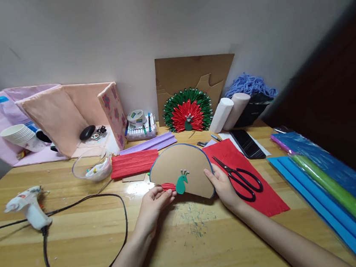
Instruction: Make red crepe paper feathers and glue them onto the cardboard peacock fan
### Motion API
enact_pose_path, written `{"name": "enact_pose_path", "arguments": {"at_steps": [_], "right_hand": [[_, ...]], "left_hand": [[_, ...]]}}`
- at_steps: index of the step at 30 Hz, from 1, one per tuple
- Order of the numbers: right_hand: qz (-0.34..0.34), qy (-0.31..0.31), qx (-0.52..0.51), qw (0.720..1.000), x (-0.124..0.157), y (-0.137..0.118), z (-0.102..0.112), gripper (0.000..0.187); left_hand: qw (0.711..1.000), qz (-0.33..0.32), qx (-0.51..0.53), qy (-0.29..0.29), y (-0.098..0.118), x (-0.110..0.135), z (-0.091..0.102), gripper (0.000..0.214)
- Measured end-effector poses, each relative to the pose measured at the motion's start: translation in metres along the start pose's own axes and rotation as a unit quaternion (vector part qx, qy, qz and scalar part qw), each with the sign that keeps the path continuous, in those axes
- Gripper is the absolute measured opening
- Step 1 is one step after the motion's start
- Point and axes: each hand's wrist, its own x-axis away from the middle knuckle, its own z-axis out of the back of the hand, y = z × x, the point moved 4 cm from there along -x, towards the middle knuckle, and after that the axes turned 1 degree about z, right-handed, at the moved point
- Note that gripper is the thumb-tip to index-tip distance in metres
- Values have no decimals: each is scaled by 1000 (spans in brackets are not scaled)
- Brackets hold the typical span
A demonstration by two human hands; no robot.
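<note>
My right hand (224,186) grips the right edge of a fan-shaped piece of cardboard (171,162) with a blue rim. Low on its middle sits a green peacock cutout (180,185) with a small crest. At the lower left of the cardboard, my left hand (155,204) is closed in a pinch on a twisted strip of red crepe paper (168,187), whose end reaches the cutout. Whether the strip is stuck to the cardboard I cannot tell. Black-handled scissors (243,181) lie just right of my right hand on a red crepe sheet (272,202).
A white glue gun (32,210) with a looping black cord lies left. A clear bowl (83,167), folded red crepe paper (133,163) and markers (147,130) are behind. A finished red-green peacock (190,110) leans at the back. Blue rolls (321,207) lie right.
</note>
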Motion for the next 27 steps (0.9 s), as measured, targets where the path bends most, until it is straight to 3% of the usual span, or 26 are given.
{"name": "enact_pose_path", "arguments": {"at_steps": [27], "right_hand": [[0, -5, -7, 1000, 0, 5, 3, 36]], "left_hand": [[999, 34, -1, -6, 0, 2, -1, 21]]}}
